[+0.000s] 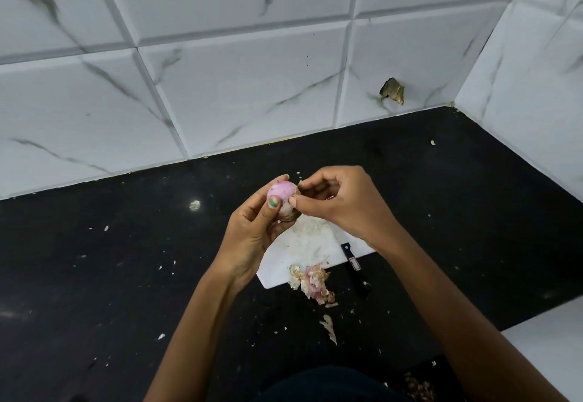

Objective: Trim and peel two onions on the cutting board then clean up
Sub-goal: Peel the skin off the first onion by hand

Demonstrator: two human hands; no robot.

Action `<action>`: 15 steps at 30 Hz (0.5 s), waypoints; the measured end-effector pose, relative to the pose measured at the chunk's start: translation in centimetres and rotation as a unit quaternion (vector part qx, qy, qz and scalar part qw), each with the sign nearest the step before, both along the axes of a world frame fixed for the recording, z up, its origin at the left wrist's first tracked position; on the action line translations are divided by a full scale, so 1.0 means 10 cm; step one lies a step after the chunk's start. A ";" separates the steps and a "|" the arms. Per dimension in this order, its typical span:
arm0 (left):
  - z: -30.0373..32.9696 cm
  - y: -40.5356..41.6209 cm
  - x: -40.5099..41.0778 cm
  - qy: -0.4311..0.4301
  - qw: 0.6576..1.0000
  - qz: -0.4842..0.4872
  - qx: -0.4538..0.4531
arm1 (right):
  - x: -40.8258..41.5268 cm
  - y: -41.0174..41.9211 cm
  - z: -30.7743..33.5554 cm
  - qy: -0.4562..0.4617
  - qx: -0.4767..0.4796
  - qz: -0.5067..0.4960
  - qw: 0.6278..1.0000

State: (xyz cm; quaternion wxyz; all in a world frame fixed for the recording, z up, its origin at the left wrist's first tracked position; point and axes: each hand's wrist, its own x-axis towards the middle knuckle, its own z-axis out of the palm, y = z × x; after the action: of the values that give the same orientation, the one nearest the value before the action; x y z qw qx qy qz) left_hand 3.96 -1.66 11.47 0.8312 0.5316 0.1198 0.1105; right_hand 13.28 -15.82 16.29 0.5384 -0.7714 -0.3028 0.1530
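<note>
My left hand (252,228) gripped the onion (283,198) above the board's (280,263) far corner, its loose skin facing my right hand (340,203), pinched on it

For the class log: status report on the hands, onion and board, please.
Left hand cradles onion; right hand pinches its skin. Cutting board below, peels at its edge. Knife idle alongside.

No readable text anywhere. Only candidate: small pink-and-white label on the black knife handle (354,264), just below the right hand (340,203), near its wrist. Too small and blurred to make out.
</note>
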 end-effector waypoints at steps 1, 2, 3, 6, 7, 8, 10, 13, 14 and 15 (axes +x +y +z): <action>-0.01 0.01 0.00 0.001 1.000 -0.006 0.009 | 0.00 0.01 0.00 -0.007 -0.002 -0.007 1.000; 0.00 0.02 -0.01 0.001 1.000 -0.013 0.011 | 0.01 0.01 0.01 -0.010 -0.003 -0.009 1.000; 0.00 0.02 -0.02 0.001 1.000 -0.018 0.010 | 0.02 0.01 0.01 -0.010 -0.003 -0.007 1.000; 0.01 0.02 -0.03 0.008 1.000 -0.029 0.001 | 0.06 0.00 0.02 0.017 0.022 -0.001 1.000; 0.00 0.02 -0.03 0.010 1.000 -0.029 -0.003 | 0.07 0.00 0.02 0.030 0.030 0.003 0.999; 0.00 0.01 -0.03 0.012 0.999 -0.027 -0.011 | 0.07 0.00 0.02 0.044 0.039 0.009 0.998; 0.01 -0.01 -0.03 0.022 0.999 -0.020 -0.041 | 0.06 0.00 0.00 0.069 0.058 0.014 0.996; 0.01 -0.05 -0.02 0.035 0.995 -0.008 -0.091 | 0.06 -0.01 -0.08 0.086 0.071 -0.014 0.994; 0.01 -0.06 -0.03 0.039 0.994 -0.003 -0.106 | 0.07 -0.02 -0.13 0.073 0.058 -0.032 0.995; 0.01 -0.06 -0.03 0.044 0.992 0.005 -0.118 | 0.08 -0.03 -0.19 0.047 0.025 -0.048 0.997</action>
State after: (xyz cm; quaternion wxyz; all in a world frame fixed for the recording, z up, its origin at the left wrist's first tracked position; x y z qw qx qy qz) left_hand 3.69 -2.27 11.54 0.8814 0.4336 0.1712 0.0759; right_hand 14.10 -16.10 14.38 0.5781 -0.7631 -0.2437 0.1556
